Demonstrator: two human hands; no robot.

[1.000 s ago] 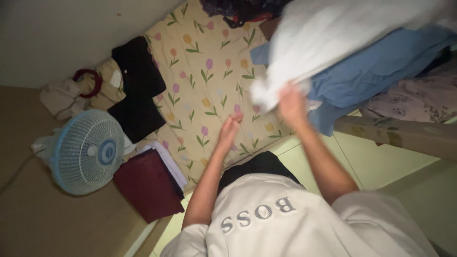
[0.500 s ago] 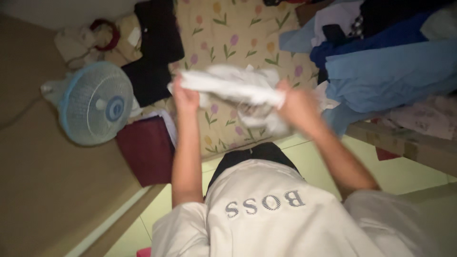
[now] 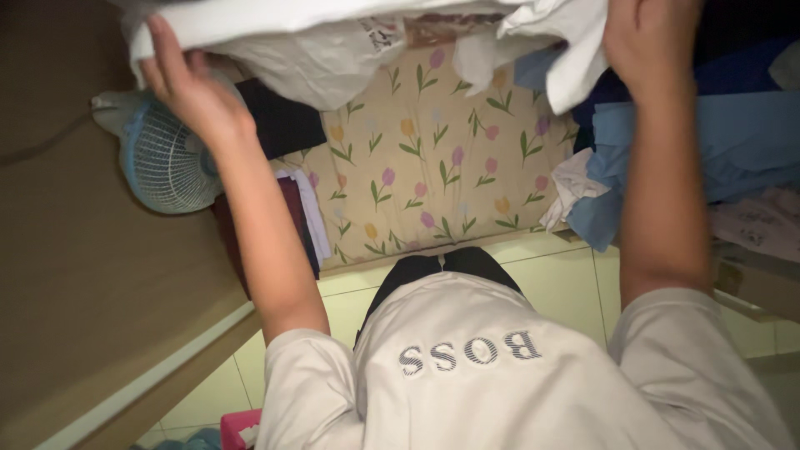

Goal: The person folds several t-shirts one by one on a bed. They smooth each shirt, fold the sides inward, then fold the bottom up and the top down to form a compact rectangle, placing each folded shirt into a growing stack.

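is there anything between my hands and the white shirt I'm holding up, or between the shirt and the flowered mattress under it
Nothing between them: the left hand and right hand both grip the white shirt directly. Below it, the flowered mattress shows bare; the blue clothes, dark garment and fan lie along its sides.

The person wore a loose white short-sleeved T-shirt [image 3: 500, 383] with dark striped lettering across the chest, and black trousers [image 3: 442, 271] below it. Both forearms were bare, the sleeves ending above the elbows.
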